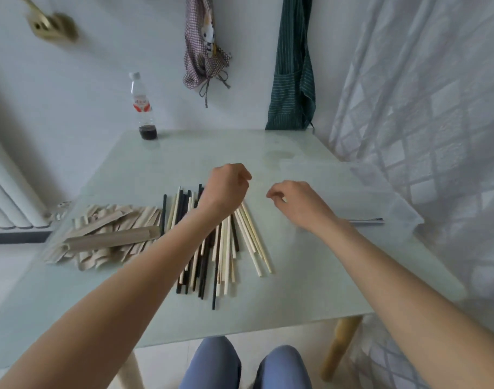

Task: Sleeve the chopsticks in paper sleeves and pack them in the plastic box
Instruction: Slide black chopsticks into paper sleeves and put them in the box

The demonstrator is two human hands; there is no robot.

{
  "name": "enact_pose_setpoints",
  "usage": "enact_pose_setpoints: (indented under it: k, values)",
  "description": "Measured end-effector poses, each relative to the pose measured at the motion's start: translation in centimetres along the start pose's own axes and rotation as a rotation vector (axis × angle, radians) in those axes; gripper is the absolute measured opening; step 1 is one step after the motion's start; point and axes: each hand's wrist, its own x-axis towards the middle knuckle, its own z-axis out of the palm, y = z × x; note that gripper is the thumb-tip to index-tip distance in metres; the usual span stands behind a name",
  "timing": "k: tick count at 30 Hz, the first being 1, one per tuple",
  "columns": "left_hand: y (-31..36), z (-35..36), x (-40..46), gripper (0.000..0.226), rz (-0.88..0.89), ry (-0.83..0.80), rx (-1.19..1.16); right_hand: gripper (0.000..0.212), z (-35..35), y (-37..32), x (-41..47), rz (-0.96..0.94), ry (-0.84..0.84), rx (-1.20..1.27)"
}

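Pale glass-topped desk [310, 290], seen from above by a seated person; knees in blue trousers [212, 363] show below its near edge.

Chopsticks [226, 248]: loose pile of light and dark sticks at mid-desk, fanned out, ends pointing toward and away from the person. Paper sleeves [108, 234]: tan heap just left of the pile, touching its left edge.

Left hand [229, 186]: above the far end of the pile, fingers curled in; cannot tell whether it holds anything. Right hand [293, 200]: right of the pile, apart from the left hand, fingers curled, a pale stick tip showing at the fingertips; it appears to pinch one chopstick.

Clear plastic box [389, 197]: blurred, at the desk's right edge, a dark-tipped stick [366, 220] lying at its near side.

Bottle [143, 108] with dark liquid at its bottom stands at the far left of the desk. Two aprons hang on the wall behind, a checked one [203, 57] and a green striped one [293, 80].
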Motion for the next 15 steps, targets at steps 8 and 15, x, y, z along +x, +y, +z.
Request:
enact_pose_setpoints:
  k: [8,15]
  values:
    - [-12.9,-9.0,-4.9,0.031,-0.132,-0.162,0.301,0.026,8.4,-11.5,1.0,-0.086,-0.154,0.121]
    - [-18.5,-10.4,-6.9,0.016,-0.226,-0.328,0.422,0.011,14.4,-16.3,2.3,0.015,-0.248,0.204]
